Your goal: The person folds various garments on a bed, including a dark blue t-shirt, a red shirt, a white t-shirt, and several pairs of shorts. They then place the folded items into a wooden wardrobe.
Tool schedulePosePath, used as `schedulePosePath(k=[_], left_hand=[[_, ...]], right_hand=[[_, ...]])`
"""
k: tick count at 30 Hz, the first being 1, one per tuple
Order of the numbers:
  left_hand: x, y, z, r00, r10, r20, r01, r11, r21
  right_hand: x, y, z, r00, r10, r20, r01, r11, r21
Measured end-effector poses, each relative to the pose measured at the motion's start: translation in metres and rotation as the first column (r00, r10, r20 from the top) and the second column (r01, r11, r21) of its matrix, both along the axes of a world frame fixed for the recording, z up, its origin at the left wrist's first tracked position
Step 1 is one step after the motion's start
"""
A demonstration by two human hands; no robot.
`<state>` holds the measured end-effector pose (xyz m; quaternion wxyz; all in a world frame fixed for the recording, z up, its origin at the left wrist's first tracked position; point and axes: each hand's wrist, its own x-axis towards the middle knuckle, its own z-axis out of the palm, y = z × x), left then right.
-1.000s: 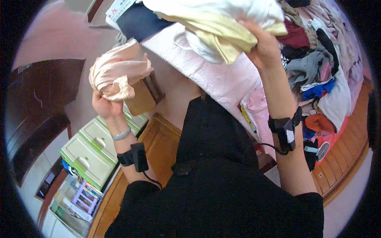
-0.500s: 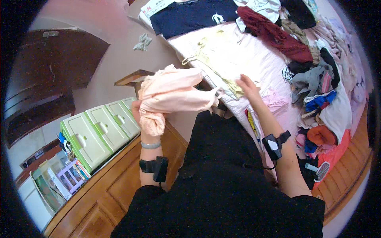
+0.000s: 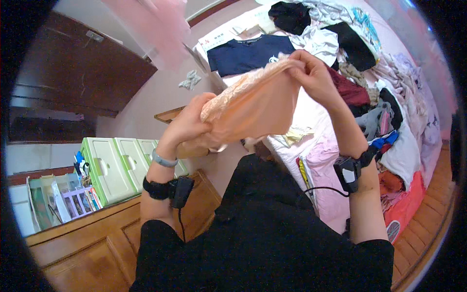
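A peach garment with a ruffled, lacy edge (image 3: 258,104) is stretched between my two hands, above the side of the bed. My left hand (image 3: 192,119) grips one end of the lacy edge, fingers closed on the cloth. At the far end of that edge, my right hand (image 3: 314,78) pinches the cloth between thumb and fingers. The body of the garment hangs down between them and its lower part droops near my left wrist. Behind it a pale yellow garment (image 3: 297,136) on the bed is mostly hidden. Beyond lies a navy T-shirt (image 3: 243,54), spread flat.
The bed's right side carries a heap of clothes, including a maroon garment (image 3: 351,90), a grey one (image 3: 372,119) and an orange-red one (image 3: 390,181). Green-and-white drawers (image 3: 108,168) stand on a wooden cabinet (image 3: 92,253) at left. A small grey cloth (image 3: 189,80) lies beyond.
My right hand, empty and reaching over the bed before, has come up and taken hold of the peach garment. The bunched garment is now spread out between both hands. The view has shifted.
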<state>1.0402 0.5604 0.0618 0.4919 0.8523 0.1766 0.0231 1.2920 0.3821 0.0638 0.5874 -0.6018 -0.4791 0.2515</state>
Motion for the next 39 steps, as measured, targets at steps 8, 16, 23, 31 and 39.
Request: schedulePosePath(k=[8,16,23,31,39], left_hand=[[0.054,0.043,0.028,0.984,0.153,0.091,-0.177,0.87,0.461],[0.199,0.07,0.04,0.908,-0.007,0.419,-0.196,0.877,0.438],[0.203,0.083,-0.006,0.898,-0.286,0.334,0.112,0.883,0.455],[0.132,0.094,-0.16,0.687,-0.668,-0.287,0.723,0.666,0.182],[0.216,0.12,-0.222,0.544,-0.748,-0.381,0.807,0.591,-0.009]], right_hand=[[0.053,-0.021,0.072,0.941,-0.232,0.245,0.203,0.97,0.136],[0.145,-0.047,0.052,0.665,-0.612,0.428,0.664,0.747,0.036],[0.082,-0.107,-0.012,0.676,-0.619,0.401,0.712,0.688,-0.138],[-0.098,-0.112,-0.155,0.759,-0.65,-0.035,0.41,0.519,-0.75],[-0.094,-0.103,-0.238,0.727,-0.686,0.038,0.385,0.361,-0.849]])
